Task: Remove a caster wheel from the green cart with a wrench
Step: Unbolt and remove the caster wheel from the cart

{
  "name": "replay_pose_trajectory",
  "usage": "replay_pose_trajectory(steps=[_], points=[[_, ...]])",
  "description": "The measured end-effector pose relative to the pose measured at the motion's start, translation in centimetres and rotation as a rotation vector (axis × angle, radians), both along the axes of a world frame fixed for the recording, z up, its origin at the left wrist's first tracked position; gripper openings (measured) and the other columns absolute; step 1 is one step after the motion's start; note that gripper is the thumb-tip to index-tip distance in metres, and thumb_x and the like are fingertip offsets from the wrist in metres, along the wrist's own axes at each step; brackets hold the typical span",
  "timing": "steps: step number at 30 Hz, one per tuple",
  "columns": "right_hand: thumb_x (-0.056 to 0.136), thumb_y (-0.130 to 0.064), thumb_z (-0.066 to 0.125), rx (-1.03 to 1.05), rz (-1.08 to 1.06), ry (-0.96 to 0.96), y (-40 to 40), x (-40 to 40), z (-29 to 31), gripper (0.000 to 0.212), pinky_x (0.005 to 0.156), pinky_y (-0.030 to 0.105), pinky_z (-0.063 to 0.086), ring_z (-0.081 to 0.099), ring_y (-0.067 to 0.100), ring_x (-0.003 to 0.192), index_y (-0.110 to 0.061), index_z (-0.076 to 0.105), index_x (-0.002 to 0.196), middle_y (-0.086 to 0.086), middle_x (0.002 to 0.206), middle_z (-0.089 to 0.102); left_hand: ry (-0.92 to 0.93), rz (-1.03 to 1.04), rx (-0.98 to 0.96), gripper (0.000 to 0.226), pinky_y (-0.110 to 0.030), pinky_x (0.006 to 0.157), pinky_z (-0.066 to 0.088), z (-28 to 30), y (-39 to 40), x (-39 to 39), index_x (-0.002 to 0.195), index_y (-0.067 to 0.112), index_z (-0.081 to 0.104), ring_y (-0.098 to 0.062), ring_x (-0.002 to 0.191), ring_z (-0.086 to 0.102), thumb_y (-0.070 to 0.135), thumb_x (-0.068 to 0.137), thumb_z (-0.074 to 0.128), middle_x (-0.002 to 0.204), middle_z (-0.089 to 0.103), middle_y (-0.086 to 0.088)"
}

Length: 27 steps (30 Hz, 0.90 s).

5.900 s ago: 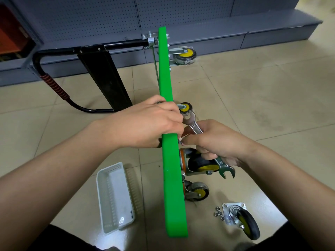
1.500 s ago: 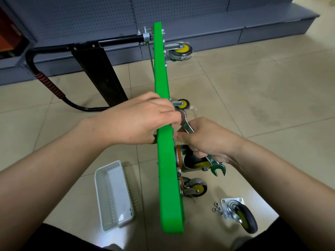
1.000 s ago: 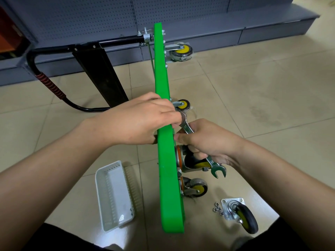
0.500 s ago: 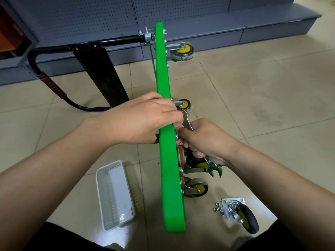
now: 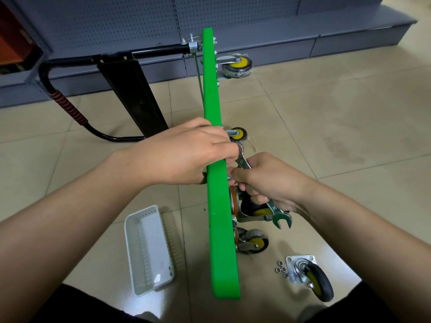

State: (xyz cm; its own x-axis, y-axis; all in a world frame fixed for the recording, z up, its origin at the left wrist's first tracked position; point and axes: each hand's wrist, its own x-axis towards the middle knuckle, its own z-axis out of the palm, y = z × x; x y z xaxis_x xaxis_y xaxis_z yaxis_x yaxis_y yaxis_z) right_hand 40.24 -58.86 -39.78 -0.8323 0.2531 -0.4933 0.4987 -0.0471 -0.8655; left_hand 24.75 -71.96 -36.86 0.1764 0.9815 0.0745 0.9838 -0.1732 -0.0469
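Note:
The green cart (image 5: 221, 229) stands on its edge on the tiled floor, deck seen edge-on. My left hand (image 5: 186, 155) grips the top edge of the deck. My right hand (image 5: 268, 180) holds a silver wrench (image 5: 278, 215) against the underside, just above a mounted caster wheel (image 5: 254, 212). The wrench's ring end (image 5: 240, 150) pokes up beside my left fingers; its open jaw hangs below my right hand. Another caster (image 5: 253, 243) sits lower on the deck. The bolts under my right fingers are hidden.
A loose caster with its plate (image 5: 312, 277) and several nuts (image 5: 281, 270) lie on the floor at the lower right. A white plastic basket (image 5: 149, 250) lies left of the cart. The black folded handle (image 5: 130, 89) reaches left toward grey shelving (image 5: 256, 24).
My right hand and the wrench shifted slightly up and down beside the deck. My left hand has kept its grip on the cart's edge.

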Motion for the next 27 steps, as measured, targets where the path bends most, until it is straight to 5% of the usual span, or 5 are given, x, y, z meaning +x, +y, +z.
replay_pose_trajectory(steps=[4,8,12,20,27], points=[[0.102,-0.017,0.059,-0.005,0.011,0.005,0.37,0.17,0.18,0.03,0.034,0.017,0.018,0.026,0.006,0.033,-0.006,0.054,0.074,-0.005,0.045,0.046,-0.017,0.009,0.013,0.039,-0.042,0.104,0.041,-0.06,-0.02,0.09,0.103,0.031,0.053,-0.009,0.115,0.055,0.022,0.075,0.079,0.101,0.062,0.017],[0.094,-0.003,0.067,0.022,0.069,0.013,0.99,0.18,0.42,0.004,0.033,0.017,0.021,0.032,0.007,0.034,-0.002,0.063,0.092,0.015,0.07,0.054,0.008,0.018,-0.001,0.043,-0.042,0.104,0.04,-0.07,0.0,0.08,0.102,0.032,0.051,-0.01,0.114,0.055,0.019,0.071,0.079,0.1,0.061,0.016],[0.093,0.001,0.066,0.069,0.041,0.04,0.79,0.18,0.25,0.014,0.033,0.017,0.022,0.034,0.006,0.033,0.011,0.065,0.103,0.017,0.071,0.055,0.014,0.016,0.0,0.042,-0.041,0.103,0.04,-0.08,-0.01,0.04,0.101,0.032,0.051,-0.009,0.114,0.055,0.02,0.072,0.079,0.099,0.061,0.016],[0.1,-0.007,0.058,0.025,-0.001,-0.029,0.09,-0.24,0.1,0.03,0.033,0.017,0.022,0.029,0.006,0.031,-0.004,0.052,0.07,-0.006,0.04,0.044,0.022,-0.008,0.014,0.04,-0.04,0.103,0.041,-0.19,0.0,-0.08,0.103,0.03,0.053,-0.01,0.114,0.055,0.021,0.074,0.08,0.099,0.061,0.016],[0.098,-0.013,0.064,0.046,0.037,-0.002,0.82,0.14,0.21,0.021,0.035,0.018,0.02,0.029,0.009,0.034,-0.004,0.06,0.08,0.008,0.06,0.055,-0.008,0.004,0.01,0.043,-0.041,0.105,0.04,-0.16,-0.07,-0.09,0.104,0.03,0.053,-0.01,0.116,0.055,0.017,0.072,0.079,0.102,0.062,0.016]])
